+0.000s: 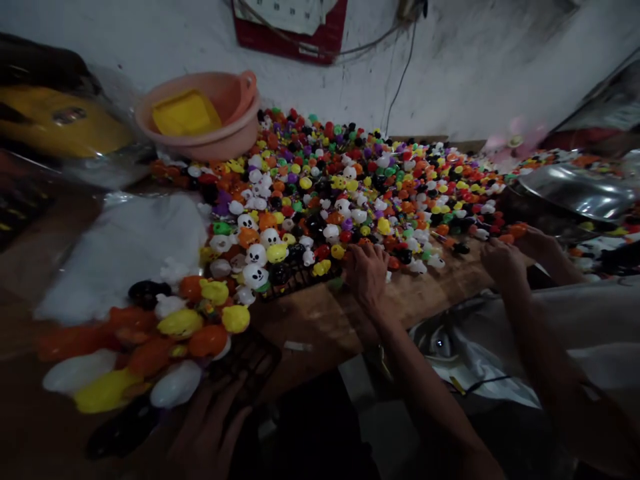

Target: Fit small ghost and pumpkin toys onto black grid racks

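My left hand is low in the head view, dim and partly cut off, its fingers stretched and apart beside a black plastic basket. Orange, yellow, white and black small plastic toy figures lie in a heap just beyond it. My right hand reaches to the near edge of a large pile of similar toys. Its fingers are curled down, and what they hold is hidden. Left of that hand, white skull-faced toys sit on another black basket.
A co-worker's hands hold orange pieces at right. Behind the toys is a pink basin with a yellow container. A clear plastic bag lies at left, a metal bowl at right. The wooden table edge runs in front.
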A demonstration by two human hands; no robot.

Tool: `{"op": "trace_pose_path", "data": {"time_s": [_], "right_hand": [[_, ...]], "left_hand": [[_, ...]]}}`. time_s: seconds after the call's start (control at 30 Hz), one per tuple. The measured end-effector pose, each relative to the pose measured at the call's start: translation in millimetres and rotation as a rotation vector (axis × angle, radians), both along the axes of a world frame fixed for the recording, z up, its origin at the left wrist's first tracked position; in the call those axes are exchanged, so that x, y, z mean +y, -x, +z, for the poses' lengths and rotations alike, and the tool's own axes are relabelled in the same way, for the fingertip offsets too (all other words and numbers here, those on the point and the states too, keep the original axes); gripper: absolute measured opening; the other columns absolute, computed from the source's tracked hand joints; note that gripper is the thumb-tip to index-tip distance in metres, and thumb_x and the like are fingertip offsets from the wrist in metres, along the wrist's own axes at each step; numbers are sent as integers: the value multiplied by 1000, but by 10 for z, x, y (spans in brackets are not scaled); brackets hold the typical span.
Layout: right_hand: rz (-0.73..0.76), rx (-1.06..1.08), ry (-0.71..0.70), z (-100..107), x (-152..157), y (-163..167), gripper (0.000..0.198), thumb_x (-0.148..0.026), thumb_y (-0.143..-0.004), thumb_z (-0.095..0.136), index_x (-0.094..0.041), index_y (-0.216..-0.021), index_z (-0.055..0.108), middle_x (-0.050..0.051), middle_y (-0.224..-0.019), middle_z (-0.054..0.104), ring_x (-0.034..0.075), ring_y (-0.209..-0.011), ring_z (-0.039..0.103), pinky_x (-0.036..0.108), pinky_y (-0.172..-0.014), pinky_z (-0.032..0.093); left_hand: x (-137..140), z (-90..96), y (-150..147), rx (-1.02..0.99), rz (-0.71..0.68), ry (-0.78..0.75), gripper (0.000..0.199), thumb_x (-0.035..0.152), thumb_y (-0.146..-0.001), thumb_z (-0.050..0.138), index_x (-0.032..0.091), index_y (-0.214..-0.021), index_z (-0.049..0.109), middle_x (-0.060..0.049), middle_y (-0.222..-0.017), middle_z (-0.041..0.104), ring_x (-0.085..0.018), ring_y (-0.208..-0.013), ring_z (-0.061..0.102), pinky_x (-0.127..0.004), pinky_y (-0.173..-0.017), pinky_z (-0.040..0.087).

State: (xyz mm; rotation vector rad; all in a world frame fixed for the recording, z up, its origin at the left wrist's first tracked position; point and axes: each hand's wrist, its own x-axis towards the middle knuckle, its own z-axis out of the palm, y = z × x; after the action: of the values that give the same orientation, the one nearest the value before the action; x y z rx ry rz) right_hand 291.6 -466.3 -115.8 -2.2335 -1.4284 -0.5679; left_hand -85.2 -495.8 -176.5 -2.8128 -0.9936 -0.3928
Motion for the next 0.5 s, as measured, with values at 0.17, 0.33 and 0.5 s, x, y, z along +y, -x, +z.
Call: {"op": "trace_pose_path", "data": {"time_s": [0.17,0.33,0.5], "right_hand": [[274,-112,182,445,906,-152,30,-15,-99,44,-18,-106,74,13,-112,70,31,-118,51,48,-104,35],[294,-150,250,399,1564,-458,26,-11,-92,48,-13,-94,73,16,-112,67,38,-128,49,66,-115,26],[240,-190,384,308,1716,-551,19,-17,-90,60,-10,-103,73,16,-113,69,37,-129,52,69,-115,30]], "left_hand": [[-41,122,-455,-157,103,-44,37,24,-103,39,22,-105,75,-7,-103,73,-22,-89,70,-34,-77,56],[-76,170,-564,-248,79,-116,32,25,-106,40,20,-111,72,-6,-104,76,-21,-95,72,-32,-79,54],[-154,487,-337,-389,95,-6,26,30,-107,45,20,-112,68,-3,-103,79,-17,-91,74,-26,-86,53]]}}
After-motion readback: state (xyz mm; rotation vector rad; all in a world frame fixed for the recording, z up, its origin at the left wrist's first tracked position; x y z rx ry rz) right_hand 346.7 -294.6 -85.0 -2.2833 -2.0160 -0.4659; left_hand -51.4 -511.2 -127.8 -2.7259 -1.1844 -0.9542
